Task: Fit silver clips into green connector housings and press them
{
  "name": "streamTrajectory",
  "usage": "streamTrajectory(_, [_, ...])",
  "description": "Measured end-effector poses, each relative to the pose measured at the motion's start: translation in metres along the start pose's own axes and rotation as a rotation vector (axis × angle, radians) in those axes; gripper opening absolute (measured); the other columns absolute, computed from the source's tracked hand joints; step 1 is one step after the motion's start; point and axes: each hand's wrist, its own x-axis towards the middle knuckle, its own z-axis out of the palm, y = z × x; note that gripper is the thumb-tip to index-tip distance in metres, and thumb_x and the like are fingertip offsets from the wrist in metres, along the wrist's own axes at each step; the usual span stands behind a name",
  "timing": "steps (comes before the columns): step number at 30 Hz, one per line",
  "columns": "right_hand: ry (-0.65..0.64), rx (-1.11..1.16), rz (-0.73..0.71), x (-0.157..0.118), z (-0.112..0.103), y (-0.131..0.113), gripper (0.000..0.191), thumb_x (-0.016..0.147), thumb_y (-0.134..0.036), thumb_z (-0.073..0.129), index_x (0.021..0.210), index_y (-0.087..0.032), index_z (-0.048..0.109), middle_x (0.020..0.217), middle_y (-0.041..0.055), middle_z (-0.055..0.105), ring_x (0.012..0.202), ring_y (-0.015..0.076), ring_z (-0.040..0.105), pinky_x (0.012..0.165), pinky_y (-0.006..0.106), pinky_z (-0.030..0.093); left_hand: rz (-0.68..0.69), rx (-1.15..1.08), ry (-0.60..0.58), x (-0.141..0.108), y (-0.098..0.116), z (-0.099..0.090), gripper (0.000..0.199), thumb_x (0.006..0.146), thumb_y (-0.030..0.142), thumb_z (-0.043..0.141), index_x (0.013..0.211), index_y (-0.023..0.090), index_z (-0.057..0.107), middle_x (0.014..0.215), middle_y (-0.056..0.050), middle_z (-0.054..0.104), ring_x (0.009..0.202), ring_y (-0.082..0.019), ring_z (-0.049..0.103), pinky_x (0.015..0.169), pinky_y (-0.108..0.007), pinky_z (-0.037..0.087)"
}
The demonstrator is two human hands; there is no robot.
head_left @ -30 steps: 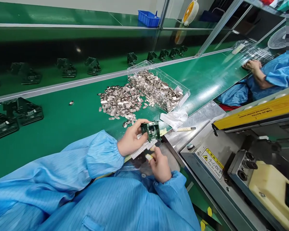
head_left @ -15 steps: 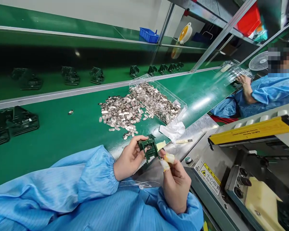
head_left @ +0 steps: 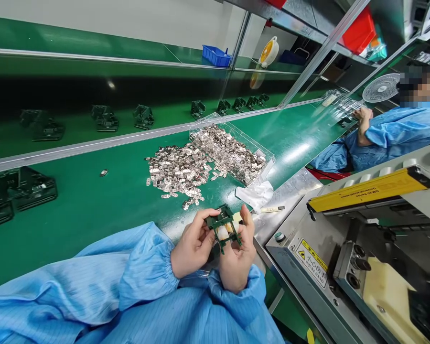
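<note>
A small dark green frame-like part [head_left: 222, 219] is held above the front edge of the green bench. My left hand [head_left: 193, 243] grips its left side between thumb and fingers. My right hand [head_left: 238, 258] is at its lower right, with thumb and a finger in white and yellow finger covers reaching inside the frame. Whether those fingertips pinch something small inside cannot be made out. Beyond the hands, small silvery metal pieces [head_left: 177, 169] lie heaped on the bench, and more fill a clear tray [head_left: 268, 167] tipped beside the heap.
A white cloth [head_left: 254, 193] and a cutter [head_left: 272, 209] lie right of my hands. A machine with a yellow bar [head_left: 365, 191] stands at the right. Dark green assemblies [head_left: 36, 188] sit at the left. Another person's hand [head_left: 363, 113] is at the far right.
My right hand has moved left and up, and its covered fingertips have gone from beside the green part to inside its frame. The view has shifted slightly.
</note>
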Motion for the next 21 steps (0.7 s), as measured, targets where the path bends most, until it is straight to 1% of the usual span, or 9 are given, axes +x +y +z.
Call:
streamTrajectory(2, [0.027,0.091,0.050,-0.002,0.001,0.003,0.008,0.083,-0.023,0.064,0.077,-0.019,0.060,0.149,0.0134,0.042,0.137,0.0298,0.040,0.108,0.048,0.037,0.015,0.014,-0.001,-0.001,-0.001,0.000,0.031,0.097,0.029,0.049,0.127,0.024,0.045,0.105,-0.006,0.065,0.078,-0.013,0.062,0.068,-0.022,0.051])
streamTrajectory(4, [0.042,0.167,0.102,-0.005,0.002,0.008,0.006,0.082,-0.024,0.065,0.084,-0.019,0.063,0.146,0.0134,0.045,0.136,0.0295,0.042,0.109,0.048,0.038,0.031,0.019,-0.002,-0.002,-0.002,0.000,0.031,0.097,0.030,0.050,0.126,0.023,0.046,0.104,-0.006,0.064,0.077,-0.013,0.062,0.067,-0.022,0.050])
streamTrajectory(5, [0.037,0.203,0.129,-0.006,0.001,0.010,0.011,0.082,-0.024,0.066,0.091,-0.019,0.064,0.145,0.0133,0.047,0.136,0.0293,0.043,0.109,0.049,0.037,0.034,0.020,-0.005,-0.002,-0.001,0.001,0.031,0.097,0.031,0.050,0.126,0.022,0.046,0.103,-0.006,0.063,0.075,-0.012,0.061,0.065,-0.021,0.050])
streamTrajectory(8, [0.000,0.315,0.189,-0.006,-0.004,0.011,0.039,0.081,-0.026,0.070,0.119,-0.021,0.062,0.142,0.0125,0.050,0.135,0.0285,0.044,0.110,0.049,0.037,0.021,0.030,-0.014,-0.004,0.001,0.002,0.032,0.096,0.030,0.051,0.127,0.022,0.046,0.097,-0.004,0.061,0.068,-0.011,0.058,0.059,-0.020,0.047])
streamTrajectory(10, [-0.014,0.366,0.205,-0.005,-0.008,0.009,0.052,0.080,-0.027,0.072,0.129,-0.022,0.057,0.141,0.0118,0.052,0.132,0.0277,0.048,0.108,0.046,0.041,0.013,0.050,-0.023,-0.006,0.004,0.005,0.032,0.097,0.029,0.050,0.128,0.023,0.046,0.100,-0.005,0.062,0.072,-0.012,0.059,0.063,-0.021,0.049])
streamTrajectory(12, [-0.007,0.386,0.197,-0.005,-0.012,0.005,0.053,0.080,-0.029,0.074,0.129,-0.022,0.057,0.134,0.0111,0.058,0.123,0.0261,0.056,0.103,0.042,0.047,0.018,0.063,-0.030,-0.009,0.006,0.009,0.032,0.096,0.026,0.049,0.128,0.024,0.046,0.109,-0.007,0.062,0.082,-0.014,0.062,0.072,-0.023,0.051])
streamTrajectory(16, [-0.015,0.454,0.190,-0.008,-0.014,0.004,0.041,0.081,-0.027,0.072,0.120,-0.022,0.061,0.116,0.0076,0.067,0.103,0.0213,0.065,0.090,0.036,0.054,0.041,0.031,-0.033,-0.013,0.009,0.019,0.032,0.095,0.023,0.051,0.126,0.026,0.045,0.120,-0.007,0.059,0.097,-0.015,0.063,0.086,-0.026,0.051])
streamTrajectory(19, [-0.028,0.532,0.227,-0.011,-0.020,0.009,0.034,0.083,-0.025,0.070,0.115,-0.023,0.061,0.110,0.0053,0.069,0.100,0.0203,0.065,0.090,0.035,0.053,0.001,-0.018,-0.064,-0.011,0.012,0.023,0.031,0.095,0.026,0.053,0.125,0.025,0.044,0.119,-0.008,0.059,0.098,-0.016,0.063,0.081,-0.025,0.053])
streamTrajectory(21, [-0.040,0.567,0.206,-0.010,-0.032,0.012,0.028,0.085,-0.024,0.068,0.113,-0.024,0.062,0.117,0.0060,0.066,0.106,0.0209,0.064,0.094,0.037,0.051,-0.055,-0.037,-0.076,-0.009,0.017,0.024,0.033,0.094,0.030,0.054,0.124,0.024,0.042,0.112,-0.008,0.061,0.089,-0.015,0.064,0.074,-0.024,0.054])
